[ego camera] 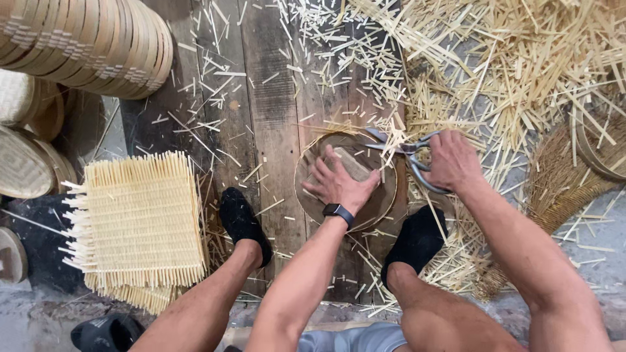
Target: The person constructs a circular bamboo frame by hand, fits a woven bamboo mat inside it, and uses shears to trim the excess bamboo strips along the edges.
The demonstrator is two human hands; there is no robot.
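While hand (340,186) presses, plank floor (274,117), bamboo offcuts (521,58)

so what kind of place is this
Most likely a bamboo weaving workshop, worked at floor level. Stacked bamboo rings, square woven mats and heaps of cut splints lie around, while the right hand holds shears and the left hand presses a round piece.

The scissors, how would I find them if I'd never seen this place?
Start at the dark wooden boards in the middle, then find the round woven tray between the two black-socked feet. The scissors sit at its top edge, gripped by the right hand. They are the only grey metal thing among pale bamboo strips.
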